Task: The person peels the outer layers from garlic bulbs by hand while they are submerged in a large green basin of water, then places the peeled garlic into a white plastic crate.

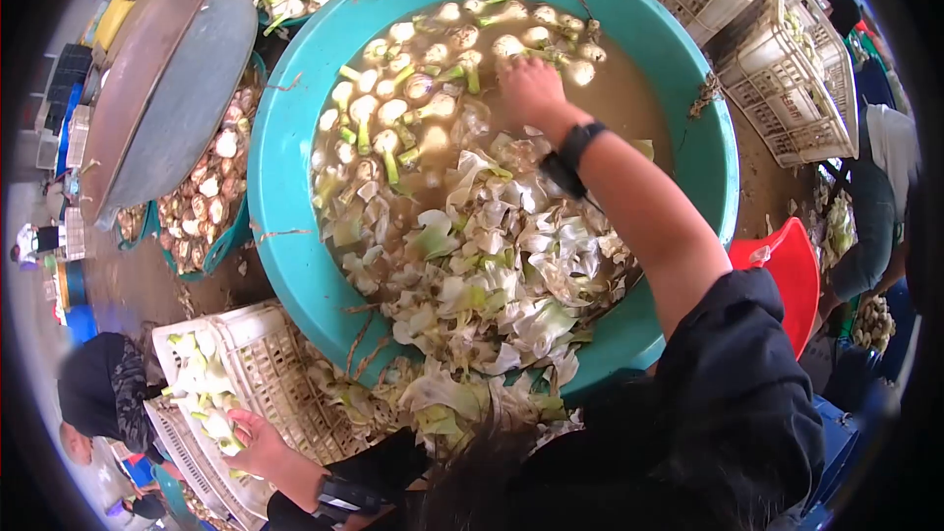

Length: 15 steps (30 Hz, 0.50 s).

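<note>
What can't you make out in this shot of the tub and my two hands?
Head view:
Right hand: fingertips sunk among the bulbs, so its grip is hidden.
Tub floor: covered by murky water and leaf trimmings.
Left hand: near the frame's warped edge; whether it grips the crate is unclear.
Far crate: contents too small.

Floor [765, 192] is lying bare and brown | teal tub [285, 187] is sitting on it at centre | white crate [275, 374] is resting just beside its near-left rim | red stool [792, 270] is standing at its right
</note>
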Tool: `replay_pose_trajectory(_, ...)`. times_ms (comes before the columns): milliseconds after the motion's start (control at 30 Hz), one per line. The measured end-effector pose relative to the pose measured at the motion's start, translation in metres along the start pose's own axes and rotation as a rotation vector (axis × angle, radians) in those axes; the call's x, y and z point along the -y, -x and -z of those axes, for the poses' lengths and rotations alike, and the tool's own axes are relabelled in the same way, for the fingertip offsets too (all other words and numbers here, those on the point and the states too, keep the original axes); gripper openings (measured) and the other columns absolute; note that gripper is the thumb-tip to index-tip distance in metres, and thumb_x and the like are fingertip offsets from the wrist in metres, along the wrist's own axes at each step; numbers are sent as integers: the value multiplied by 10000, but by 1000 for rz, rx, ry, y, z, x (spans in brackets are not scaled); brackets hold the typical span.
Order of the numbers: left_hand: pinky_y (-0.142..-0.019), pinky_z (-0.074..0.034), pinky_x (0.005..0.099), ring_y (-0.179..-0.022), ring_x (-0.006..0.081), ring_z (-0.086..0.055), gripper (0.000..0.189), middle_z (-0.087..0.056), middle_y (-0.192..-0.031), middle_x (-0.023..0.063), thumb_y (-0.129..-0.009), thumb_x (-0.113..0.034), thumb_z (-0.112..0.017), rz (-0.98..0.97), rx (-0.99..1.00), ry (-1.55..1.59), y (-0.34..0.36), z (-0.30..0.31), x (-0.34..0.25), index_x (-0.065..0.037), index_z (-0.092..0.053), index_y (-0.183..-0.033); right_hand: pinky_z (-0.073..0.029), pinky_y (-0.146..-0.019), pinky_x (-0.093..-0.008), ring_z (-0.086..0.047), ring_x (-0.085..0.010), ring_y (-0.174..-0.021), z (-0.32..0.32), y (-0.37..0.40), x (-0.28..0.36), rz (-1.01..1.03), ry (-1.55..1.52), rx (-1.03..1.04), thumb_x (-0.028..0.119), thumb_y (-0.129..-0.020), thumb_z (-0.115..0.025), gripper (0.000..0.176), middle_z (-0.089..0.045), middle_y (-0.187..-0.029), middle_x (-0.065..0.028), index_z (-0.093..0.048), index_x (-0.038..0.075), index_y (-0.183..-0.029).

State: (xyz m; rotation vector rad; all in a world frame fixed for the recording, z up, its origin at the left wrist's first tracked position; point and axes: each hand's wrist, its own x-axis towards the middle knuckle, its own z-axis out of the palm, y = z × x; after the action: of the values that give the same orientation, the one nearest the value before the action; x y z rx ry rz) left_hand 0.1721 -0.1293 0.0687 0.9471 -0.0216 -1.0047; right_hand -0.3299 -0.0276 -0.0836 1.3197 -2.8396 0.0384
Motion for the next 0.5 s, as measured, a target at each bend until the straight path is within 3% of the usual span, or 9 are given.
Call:
replay_pose_trajectory(33, -622, -508, 272, -680, 176, -554, 257, -553, -745, 103, -856, -203, -509, -194, -182, -27, 3, -6, 4, 46, -494, -919, -405, -843, -370, -520, -231, -1013, -11, -10, -16, -1, 63, 111, 280, -773, -561, 353, -535, -1125, -60, -563, 99, -1077)
replay_pose_trajectory(100, -596, -493, 274, -710, 178, -546, 282, -552, -787, 111, -851, -245, -519, 168, 560, -221, 8, 12, 38, 24, -506, -933, -417, -834, -372, -540, -259, -1013, -24, -22, -29, -100, 3, 270, 325, -773, -551, 370, -580, -1095, -51, -603, 68, -1034)
replay_pose_trajectory(200, -726, -452, 324, -818, 205, -527, 316, -484, -1044, 126, -825, -284, -545, 336, 628, -749, 97, -2, 122, -49, -487, -1027, -442, -791, -392, -576, -311, -929, -10, -14, -26, -92, -443, 486, 396, -813, -499, 430, -612, -997, -142, -612, 9, -961)
replay_pose_trajectory(233, -750, -446, 361, -891, 223, -516, 472, -455, -1036, 111, -824, -423, -525, 414, 763, -897, 115, -1, 147, -43, -457, -1095, -451, -758, -414, -587, -356, -840, -1, -2, -11, -160, -522, 410, 475, -851, -415, 533, -604, -919, -216, -610, -19, -893)
replay_pose_trajectory(267, -741, -448, 342, -890, 236, -518, 613, -433, -1089, 108, -803, -543, -489, 551, 797, -990, 136, -4, 165, -36, -417, -1141, -447, -764, -424, -582, -365, -840, -4, 11, 3, -95, -649, 417, 478, -882, -361, 529, -595, -911, -233, -602, 9, -924)
replay_pose_trajectory(367, -600, -431, 282, -769, 183, -532, 649, -490, -1037, 91, -785, -606, -469, 902, 732, -1003, 153, -4, 206, -69, -412, -1145, -444, -666, -420, -567, -361, -754, 28, 96, 51, 261, -977, 234, 279, -906, -412, 309, -583, -831, -200, -544, 0, -907)
replay_pose_trajectory(400, -514, -421, 252, -684, 150, -537, 607, -522, -987, 86, -788, -593, -484, 958, 735, -979, 154, -4, 212, -87, -435, -1120, -450, -629, -421, -566, -340, -704, 42, 113, 59, 578, -874, 142, 229, -871, -445, 231, -565, -752, -174, -522, 15, -832)
replay_pose_trajectory(433, -436, -353, 223, -607, 91, -508, 471, -564, -789, 10, -798, -529, -521, 910, 728, -973, 155, -7, 213, -106, -507, -1006, -455, -597, -421, -561, -326, -672, 48, 127, 70, 669, -684, 142, 189, -836, -467, 169, -542, -718, -163, -498, 30, -787)
replay_pose_trajectory(500, -423, -335, 214, -595, 77, -498, 406, -559, -748, -9, -798, -490, -542, 816, 792, -1030, 152, -2, 205, -115, -520, -952, -461, -559, -423, -558, -329, -601, 60, 142, 77, 612, -711, 236, 185, -829, -465, 171, -559, -671, -148, -505, 44, -742)
